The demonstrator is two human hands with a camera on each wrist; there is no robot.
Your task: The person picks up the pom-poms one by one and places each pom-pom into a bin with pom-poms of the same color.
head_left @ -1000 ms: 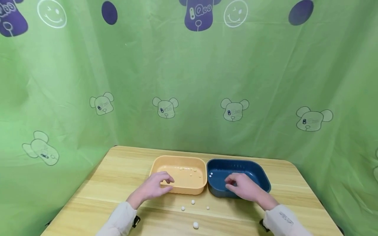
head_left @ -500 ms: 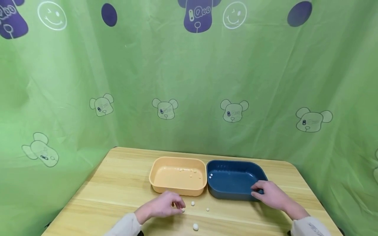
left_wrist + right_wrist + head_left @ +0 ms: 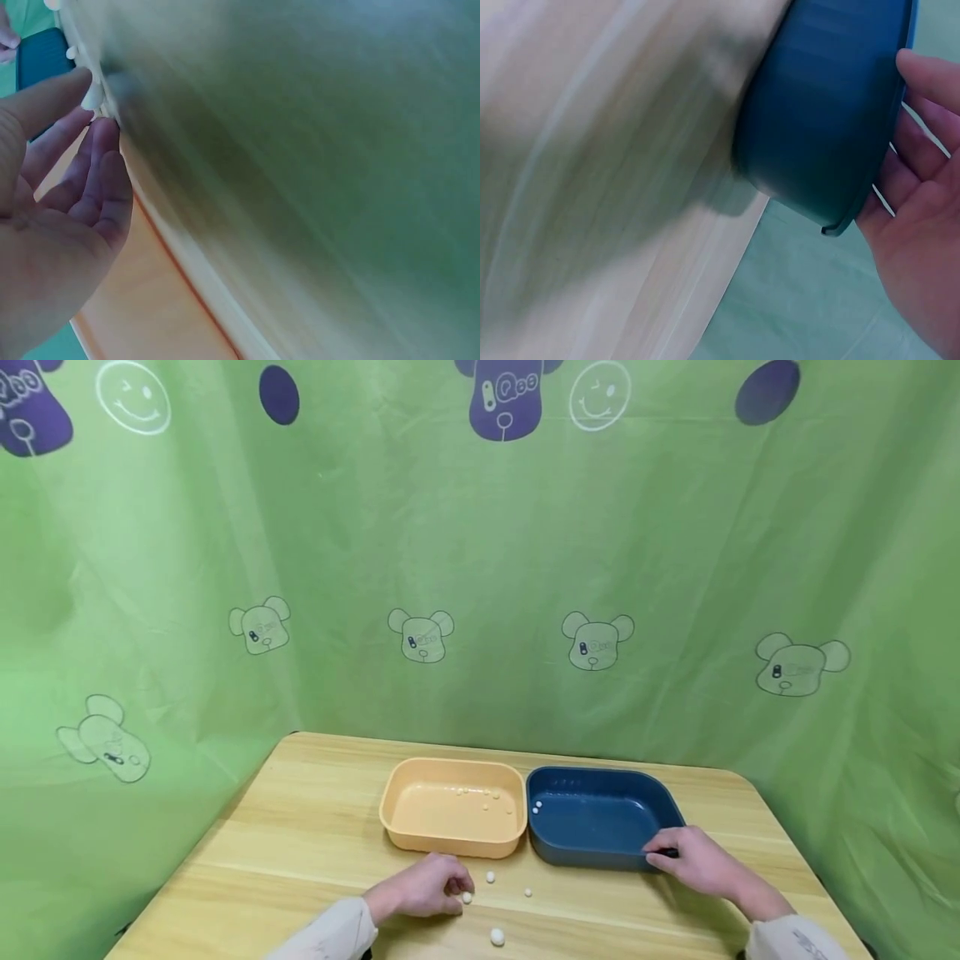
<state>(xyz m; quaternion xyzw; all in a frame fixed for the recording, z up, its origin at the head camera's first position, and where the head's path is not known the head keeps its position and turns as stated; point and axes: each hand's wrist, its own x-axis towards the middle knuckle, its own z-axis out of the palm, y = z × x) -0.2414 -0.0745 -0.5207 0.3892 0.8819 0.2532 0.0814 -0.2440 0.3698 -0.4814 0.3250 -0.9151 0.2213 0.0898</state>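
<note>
Head view, left hand [image 3: 429,887] is pinching a white ball [image 3: 467,898] at bottom middle, right hand [image 3: 699,860] is holding the blue tub [image 3: 588,857] at lower right, orange tub [image 3: 450,846] is sitting beside it

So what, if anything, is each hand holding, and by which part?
Right hand: the blue box, by its rim at the near right corner. Left hand: a white ball at its fingertips; cannot tell whether gripped.

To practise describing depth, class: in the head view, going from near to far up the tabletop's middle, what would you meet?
Nearest loose white ball, smallest loose white ball, farthest loose white ball, orange tray, green curtain.
</note>
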